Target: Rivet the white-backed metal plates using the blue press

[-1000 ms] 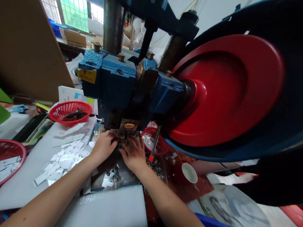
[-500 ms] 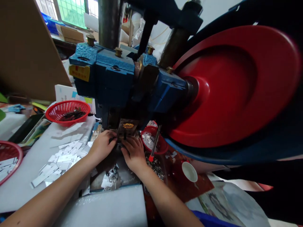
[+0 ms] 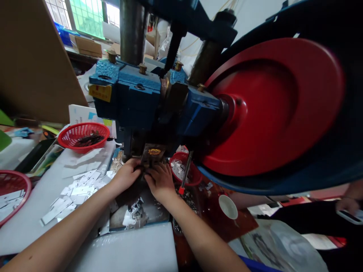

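Press die (image 3: pixel 153 152), a dark block with a brass-yellow spot, sits under the blue press head (image 3: pixel 133 98), over the table (image 3: pixel 25 226); left hand (image 3: pixel 126 176) and right hand (image 3: pixel 160 182) meet just below it. Fingers of both curled; grip hidden, can't tell if either pinches anything; red flywheel (image 3: pixel 272 109) blurred.

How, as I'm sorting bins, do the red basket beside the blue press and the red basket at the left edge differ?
The far basket, beside the blue press, holds small dark parts; the left-edge basket holds white strips. The far basket shows whole; the left-edge basket is cut off by the frame. Both are round, red and meshed.
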